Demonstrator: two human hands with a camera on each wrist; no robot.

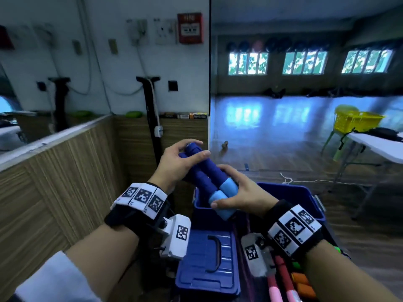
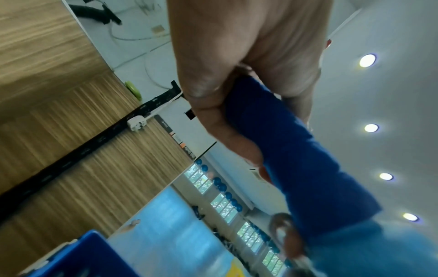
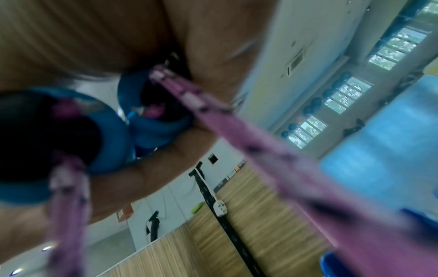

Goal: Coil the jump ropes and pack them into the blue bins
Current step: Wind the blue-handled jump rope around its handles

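Gym floor, open blue bin (image 1: 309, 192) at 6 o'clock.
Paired blue handles (image 1: 204, 168) are clasped above it by left hand (image 1: 174, 164) and right hand (image 1: 244, 195); purple rope (image 3: 237, 135) hangs.

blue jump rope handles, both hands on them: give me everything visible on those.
The blue jump rope handles are two foam-looking cylinders held side by side, tilted, above the open blue bin. Bodies are dark blue, lower ends light blue. The left hand grips the dark upper ends, the right hand the light ends. A pink, dark-flecked rope leaves each hollow light end.
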